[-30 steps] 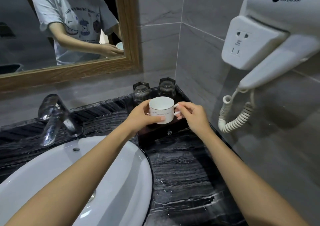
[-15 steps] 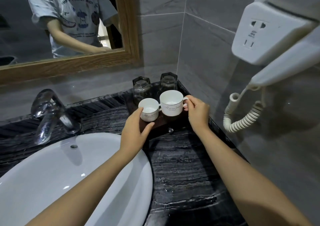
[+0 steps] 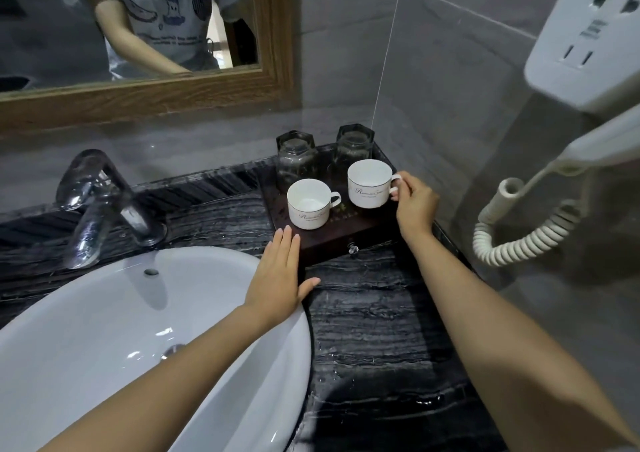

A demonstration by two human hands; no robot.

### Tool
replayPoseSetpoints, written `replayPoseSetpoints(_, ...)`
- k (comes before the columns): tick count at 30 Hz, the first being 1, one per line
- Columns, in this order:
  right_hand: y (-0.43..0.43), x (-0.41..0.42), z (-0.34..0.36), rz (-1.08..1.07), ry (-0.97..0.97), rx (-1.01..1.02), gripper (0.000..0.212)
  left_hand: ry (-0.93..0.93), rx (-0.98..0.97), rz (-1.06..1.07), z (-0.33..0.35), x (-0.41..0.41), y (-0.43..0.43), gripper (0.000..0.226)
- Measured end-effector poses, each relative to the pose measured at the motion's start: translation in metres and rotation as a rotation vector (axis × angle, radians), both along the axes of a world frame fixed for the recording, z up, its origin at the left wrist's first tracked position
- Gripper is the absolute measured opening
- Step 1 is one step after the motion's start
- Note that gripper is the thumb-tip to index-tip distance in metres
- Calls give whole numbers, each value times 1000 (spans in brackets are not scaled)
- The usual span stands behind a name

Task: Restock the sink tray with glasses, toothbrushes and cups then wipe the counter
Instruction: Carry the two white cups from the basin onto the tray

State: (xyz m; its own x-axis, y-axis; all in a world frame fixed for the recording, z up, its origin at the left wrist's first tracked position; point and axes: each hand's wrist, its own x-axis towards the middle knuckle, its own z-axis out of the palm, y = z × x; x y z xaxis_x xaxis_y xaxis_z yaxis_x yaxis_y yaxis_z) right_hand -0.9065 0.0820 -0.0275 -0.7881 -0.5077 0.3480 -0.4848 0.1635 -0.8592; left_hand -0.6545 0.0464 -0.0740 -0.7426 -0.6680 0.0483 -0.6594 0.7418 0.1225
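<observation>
A dark wooden tray stands in the back right corner of the black marble counter. Two upturned glasses stand at its back. The left white cup sits on the tray's front left, free of any hand. My right hand pinches the handle of the right white cup, which is over the tray in front of the right glass. Whether it touches the tray I cannot tell. My left hand lies flat with straight fingers, fingertips at the tray's front left edge, holding nothing.
A white basin fills the lower left, with a chrome tap behind it. A wall hair dryer unit with a coiled cord hangs at the right. A wood-framed mirror runs above the counter.
My left hand let go of the left cup and drew back toward me, flat by the tray's front edge. My right hand still holds the right cup by its handle.
</observation>
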Motion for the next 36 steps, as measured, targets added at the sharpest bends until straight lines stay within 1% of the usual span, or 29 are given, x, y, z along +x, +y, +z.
replayPoseSetpoints(3, -6, 0, -6, 36, 4, 10, 22, -17, -46, -14, -1, 1, 0, 84)
replayPoseSetpoints(8, -9, 0, -14, 85, -28, 40, 22, -13, -57, -24, -2, 3, 0, 85)
replayPoseSetpoints(11, -10, -2, -18, 64, -75, 60, 25, -20, -68, -28, -3, 3, -1, 85)
replayPoseSetpoints(18, -17, -9, -16, 3, -55, 167, 24, -6, -85, -36, -5, 3, 0, 86)
replayPoseSetpoints(24, -18, -11, -10, 30, -98, 248, 23, 11, -79, -33, -6, 2, 0, 87)
replayPoseSetpoints(30, -10, 0, -3, 0, -115, 296, 36, -23, -84, -42, -5, 1, -1, 87)
replayPoseSetpoints(33, 3, 13, -3, -33, -52, 343, 39, -10, -56, -40, -3, 2, 0, 88)
replayPoseSetpoints(36, 23, 35, -1, -62, 29, 465, 47, 14, 10, -28, -2, 3, 0, 85)
